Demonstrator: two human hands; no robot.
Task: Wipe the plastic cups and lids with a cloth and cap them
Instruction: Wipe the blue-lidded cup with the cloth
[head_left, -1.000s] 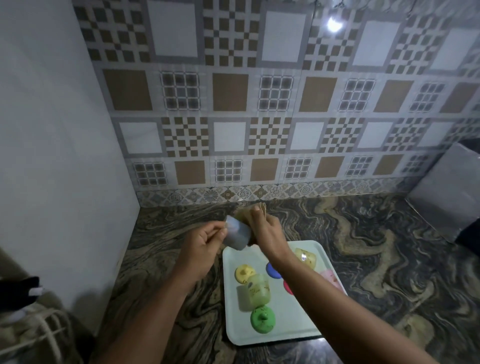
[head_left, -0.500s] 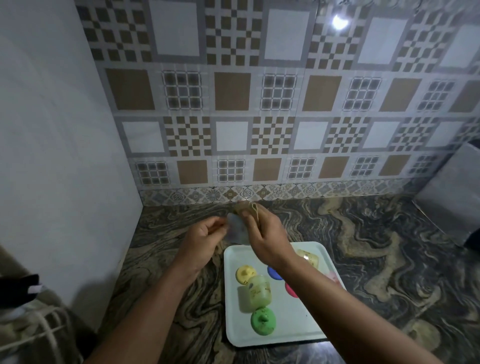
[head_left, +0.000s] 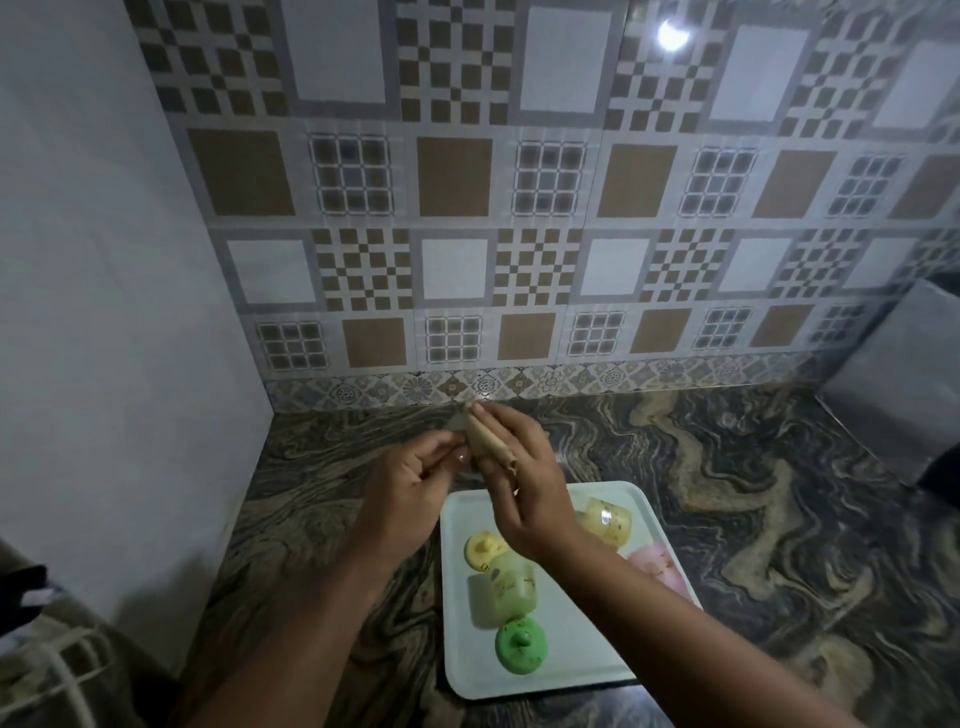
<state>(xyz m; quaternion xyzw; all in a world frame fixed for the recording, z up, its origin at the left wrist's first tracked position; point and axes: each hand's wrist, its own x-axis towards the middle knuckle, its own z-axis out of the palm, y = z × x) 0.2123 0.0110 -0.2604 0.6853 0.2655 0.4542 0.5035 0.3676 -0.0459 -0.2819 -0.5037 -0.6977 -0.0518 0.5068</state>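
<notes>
Above the far end of a white tray (head_left: 566, 670), my left hand (head_left: 410, 483) holds a pale blue plastic cup (head_left: 458, 423), mostly hidden between my hands. My right hand (head_left: 519, 467) grips a beige cloth (head_left: 485, 439) and presses it against the cup. On the tray lie a yellow lid (head_left: 483, 548), a green lid (head_left: 519, 647), a pale green cup (head_left: 501, 592) on its side, a yellow cup (head_left: 605, 522) and a pink cup (head_left: 657, 569). My right forearm hides part of the tray.
The tray sits on a dark marbled counter (head_left: 779, 519) near its front edge. A patterned tile wall (head_left: 519, 208) rises behind, a plain white wall (head_left: 104, 312) at left. A grey box-like object (head_left: 904, 384) stands at the right. Cloth and a rack (head_left: 52, 670) lie lower left.
The blue cup, clearly visible a second ago, is now almost covered by my hands. My right hand has turned the cloth over the cup; both hands stay in the same place.
</notes>
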